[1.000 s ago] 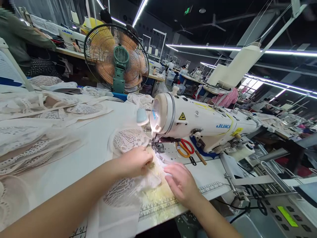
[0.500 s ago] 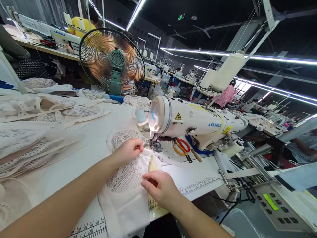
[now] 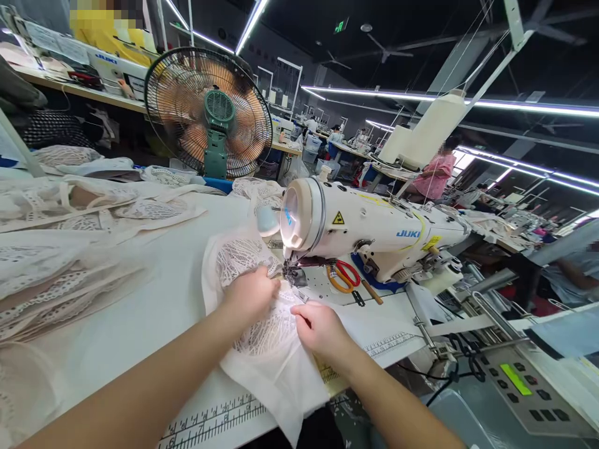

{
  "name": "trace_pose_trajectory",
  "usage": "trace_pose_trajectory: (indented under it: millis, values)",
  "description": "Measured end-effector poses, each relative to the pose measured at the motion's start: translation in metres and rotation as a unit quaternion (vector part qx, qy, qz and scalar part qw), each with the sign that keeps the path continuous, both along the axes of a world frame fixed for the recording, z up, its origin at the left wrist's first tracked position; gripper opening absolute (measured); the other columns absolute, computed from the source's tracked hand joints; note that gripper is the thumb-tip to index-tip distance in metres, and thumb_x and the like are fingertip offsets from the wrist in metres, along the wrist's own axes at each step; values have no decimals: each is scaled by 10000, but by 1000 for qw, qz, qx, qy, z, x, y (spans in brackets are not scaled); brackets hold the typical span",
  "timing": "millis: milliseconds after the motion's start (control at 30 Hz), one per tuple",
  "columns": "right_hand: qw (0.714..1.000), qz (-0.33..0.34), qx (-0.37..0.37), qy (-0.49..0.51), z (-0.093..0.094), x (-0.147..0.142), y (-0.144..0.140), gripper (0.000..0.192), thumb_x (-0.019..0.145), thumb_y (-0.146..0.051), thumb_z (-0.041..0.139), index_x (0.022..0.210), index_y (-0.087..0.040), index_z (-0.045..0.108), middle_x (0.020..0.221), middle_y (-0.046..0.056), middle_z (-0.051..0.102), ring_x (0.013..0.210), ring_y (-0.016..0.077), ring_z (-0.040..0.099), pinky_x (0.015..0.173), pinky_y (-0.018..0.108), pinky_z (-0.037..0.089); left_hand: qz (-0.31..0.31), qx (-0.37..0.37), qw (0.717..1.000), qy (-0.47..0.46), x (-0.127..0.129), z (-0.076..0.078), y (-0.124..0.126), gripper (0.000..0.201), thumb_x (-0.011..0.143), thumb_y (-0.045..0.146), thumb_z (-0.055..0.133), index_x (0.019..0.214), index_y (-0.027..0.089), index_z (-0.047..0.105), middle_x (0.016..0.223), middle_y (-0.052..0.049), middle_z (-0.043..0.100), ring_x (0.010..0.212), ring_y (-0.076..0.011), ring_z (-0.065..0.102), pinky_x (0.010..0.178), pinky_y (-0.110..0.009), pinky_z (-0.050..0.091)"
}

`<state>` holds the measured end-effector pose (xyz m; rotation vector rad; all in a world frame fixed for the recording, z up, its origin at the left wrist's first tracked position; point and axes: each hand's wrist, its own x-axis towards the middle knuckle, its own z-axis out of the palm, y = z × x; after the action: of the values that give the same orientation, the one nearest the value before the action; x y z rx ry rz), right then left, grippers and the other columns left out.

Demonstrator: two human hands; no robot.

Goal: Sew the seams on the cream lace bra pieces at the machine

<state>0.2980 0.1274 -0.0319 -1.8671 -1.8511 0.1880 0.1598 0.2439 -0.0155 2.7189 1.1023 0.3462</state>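
Observation:
A white lace bra piece (image 3: 266, 333) lies at the needle area of a white JUKI sewing machine (image 3: 369, 218), its plain fabric hanging over the table's front edge. My left hand (image 3: 254, 293) is closed on the lace just left of the presser foot (image 3: 292, 272), its fingertips partly hidden. With thumb and forefinger my right hand (image 3: 321, 324) pinches the right edge of the same piece, in front of the foot. Under and beside that hand shows part of a yellowish ruler strip (image 3: 327, 372).
Stacked white lace pieces (image 3: 70, 262) cover the table's left side. Scissors with orange and red handles (image 3: 344, 276) lie under the machine arm. Behind the table stands a fan (image 3: 213, 115). A control box (image 3: 519, 380) sits at lower right. People work at other machines behind.
The lace piece has shifted right and turned, its lower fabric swinging right over the edge. My left hand has moved right and slightly down; my right hand has moved right and up.

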Motion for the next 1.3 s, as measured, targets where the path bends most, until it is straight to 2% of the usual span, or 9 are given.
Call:
trace_pose_trajectory:
  millis: [67, 133, 233, 367, 467, 567, 733, 1100, 1300]
  values:
    - [999, 8, 1, -39, -1, 2, 1, 290, 801, -95, 432, 829, -189, 704, 667, 22, 614, 602, 145, 556, 541, 232, 415, -3, 26, 999, 44, 3, 3, -2, 238, 702, 161, 520, 890, 175, 665, 889, -128, 621, 688, -263, 615, 484, -304, 405]
    - [996, 17, 5, -82, -1, 5, 2, 298, 809, -84, 417, 819, -202, 690, 652, 12, 603, 577, 142, 530, 529, 237, 390, 1, 40, 996, 80, 5, 6, -5, 281, 687, 148, 519, 918, 175, 678, 881, -119, 613, 689, -265, 613, 494, -310, 410]
    - [993, 26, 4, -114, 0, 8, 5, 302, 805, -72, 410, 835, -207, 679, 653, 9, 602, 570, 143, 516, 532, 240, 372, 2, 55, 992, 110, 9, 9, -8, 290, 740, 141, 483, 949, 175, 681, 793, -95, 602, 655, -248, 599, 510, -313, 414]
    - [993, 11, -30, -115, 5, 7, 9, 283, 772, -74, 417, 795, -191, 674, 626, 14, 572, 560, 142, 512, 506, 237, 345, -7, 76, 992, 104, 11, 8, -11, 285, 813, 132, 423, 934, 153, 680, 863, -128, 620, 733, -278, 609, 586, -360, 448]
    - [992, 12, -30, -120, 9, 6, 10, 270, 760, -71, 424, 765, -194, 664, 617, 10, 557, 551, 139, 493, 503, 235, 341, -59, 101, 992, 56, 9, 4, -11, 277, 829, 100, 413, 897, 141, 678, 1005, -149, 636, 915, -308, 595, 735, -424, 475]
    - [992, 11, -26, -125, 10, 6, 10, 258, 768, -63, 431, 754, -195, 651, 618, 7, 546, 555, 135, 487, 509, 228, 348, -128, 118, 985, 15, 6, -2, -9, 291, 846, 67, 398, 889, 139, 677, 1015, -138, 666, 980, -296, 578, 842, -455, 465]
    - [991, 18, -29, -130, 8, 9, 11, 265, 772, -66, 432, 788, -199, 661, 627, 9, 561, 564, 141, 505, 509, 230, 354, -157, 80, 984, 34, 3, -6, -7, 290, 869, 88, 388, 963, 103, 662, 1041, -151, 665, 932, -272, 596, 744, -389, 512]
    - [986, 13, -55, -155, 13, 7, 15, 278, 753, -72, 453, 839, -190, 689, 659, 28, 596, 583, 151, 523, 528, 233, 364, -167, 68, 983, 18, 7, -6, -7, 303, 893, 126, 381, 967, 74, 670, 967, -156, 668, 866, -269, 584, 757, -400, 518]
    - [971, -12, -118, -207, 22, 0, 17, 233, 780, -97, 456, 791, -184, 672, 690, 51, 612, 604, 169, 520, 511, 262, 312, -158, 69, 985, 6, 7, -7, -3, 330, 904, 133, 366, 1014, 55, 668, 1041, -166, 680, 936, -287, 591, 811, -405, 516]
